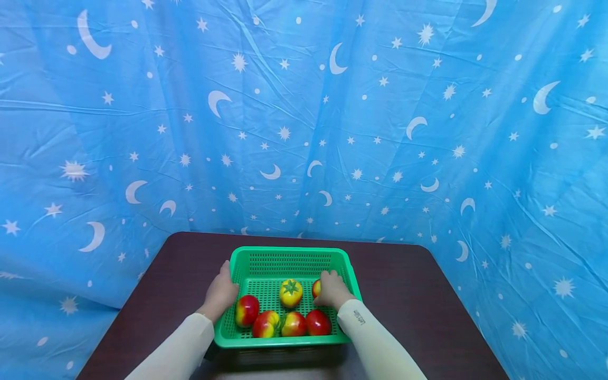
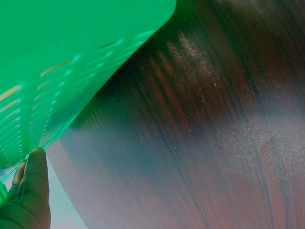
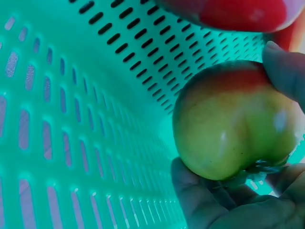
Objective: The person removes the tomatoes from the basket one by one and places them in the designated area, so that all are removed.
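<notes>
Right hand [image 1: 331, 289] grips a fruit [image 3: 224, 124] inside the green basket [image 1: 285, 342]; left hand [image 1: 221, 291] sits against the side

Closest, at 7 and 5 o'clock, pale sleeves [image 1: 176, 345] lead up to the hands. Just beyond, four red-and-yellow fruits [image 1: 293, 323] spread along the basket's near end from 8 to 5 o'clock; that wall and their close spacing probably discourage rolling.

At 9 o'clock the left hand touches the basket's outer wall, fingers fairly straight rather than curled, likely to steady it. At 3 o'clock, inside the basket, the right hand is narrowed around its fruit, thumb on one side and fingers on the other, leafy end towards the fingers; opposing contact suits so smooth and round a shape. Whether this fruit bears on the basket floor, I cannot tell.

Near the basket's middle, towards 12 o'clock from the row, another fruit [image 1: 291, 293] sits leaf-up, apart from the rest. The dark table [image 1: 394, 274] reaches past the basket's far wall, and at 12 o'clock hangs a blue curtain [image 1: 294, 105] with moons and stars.
</notes>
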The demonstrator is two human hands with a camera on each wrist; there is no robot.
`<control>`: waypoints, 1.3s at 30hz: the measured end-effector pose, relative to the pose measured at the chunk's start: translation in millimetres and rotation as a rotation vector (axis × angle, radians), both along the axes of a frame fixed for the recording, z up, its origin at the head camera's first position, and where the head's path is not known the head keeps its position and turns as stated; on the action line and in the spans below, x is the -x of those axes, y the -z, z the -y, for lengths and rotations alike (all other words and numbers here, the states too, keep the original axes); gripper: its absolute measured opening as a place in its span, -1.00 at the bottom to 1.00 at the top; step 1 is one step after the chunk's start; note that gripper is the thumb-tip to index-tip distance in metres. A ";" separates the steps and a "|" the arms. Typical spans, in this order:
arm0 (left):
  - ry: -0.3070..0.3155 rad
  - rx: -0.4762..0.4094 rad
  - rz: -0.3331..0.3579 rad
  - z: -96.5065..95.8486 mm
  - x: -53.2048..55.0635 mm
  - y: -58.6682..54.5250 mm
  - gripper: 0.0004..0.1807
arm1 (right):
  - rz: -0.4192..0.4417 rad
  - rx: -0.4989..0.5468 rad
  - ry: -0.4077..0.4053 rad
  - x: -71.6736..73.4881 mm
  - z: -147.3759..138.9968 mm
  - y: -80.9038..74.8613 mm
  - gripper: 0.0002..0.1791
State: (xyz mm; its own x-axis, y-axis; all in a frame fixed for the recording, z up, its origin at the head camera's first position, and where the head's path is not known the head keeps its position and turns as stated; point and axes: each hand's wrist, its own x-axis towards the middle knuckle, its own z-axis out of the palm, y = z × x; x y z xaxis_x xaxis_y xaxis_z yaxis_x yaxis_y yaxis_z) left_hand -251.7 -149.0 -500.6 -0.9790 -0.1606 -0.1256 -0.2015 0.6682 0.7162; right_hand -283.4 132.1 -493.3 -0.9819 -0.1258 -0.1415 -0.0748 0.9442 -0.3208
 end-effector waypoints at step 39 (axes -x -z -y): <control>-0.010 -0.028 0.016 0.0 -1.4 -1.1 -0.12 | -0.288 0.002 0.137 34.3 -79.0 -68.4 -0.18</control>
State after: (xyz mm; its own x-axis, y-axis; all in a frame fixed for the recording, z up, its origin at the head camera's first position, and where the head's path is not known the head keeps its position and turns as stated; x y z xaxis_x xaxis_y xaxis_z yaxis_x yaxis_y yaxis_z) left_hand -250.3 -149.1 -499.6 -0.9752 -0.1666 -0.1455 -0.2194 0.6455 0.7316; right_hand -317.7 211.1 -424.9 -0.9893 0.0101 0.1454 -0.0354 0.9511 -0.3067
